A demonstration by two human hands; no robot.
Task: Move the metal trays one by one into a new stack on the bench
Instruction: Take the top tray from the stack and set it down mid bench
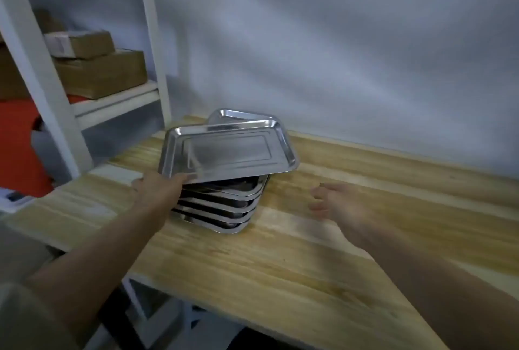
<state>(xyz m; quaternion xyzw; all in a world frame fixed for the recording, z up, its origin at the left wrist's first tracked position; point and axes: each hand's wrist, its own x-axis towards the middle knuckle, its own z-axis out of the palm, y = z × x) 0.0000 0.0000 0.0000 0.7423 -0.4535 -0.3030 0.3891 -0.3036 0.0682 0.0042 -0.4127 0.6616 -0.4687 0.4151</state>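
A pale grey wall [337, 40] fills the upper part of the head view. Below it, a light wooden bench top with long plank grain [280, 265] runs from the left edge to the lower right.

To the left stands a white metal shelving frame [50, 113]. Two brown cardboard boxes [101, 74] sit stacked on its shelf.

Near the back left of the bench is a stack of shiny rectangular metal trays with rounded corners [224, 206], loosely piled with their rims fanned out.

The top shiny metal tray [227, 153] sits above the stack, turned askew to the trays under it and overhanging them. Behind it, the corner of another metal tray [238, 116] shows. The blur makes it hard to say whether this one lies flat or leans up.

The left hand [160, 189] grips the near left edge of the top tray, thumb over the rim.

The right hand [337, 206] hovers over the bench just right of the stack. Its fingers are spread and relaxed, and it holds nothing.
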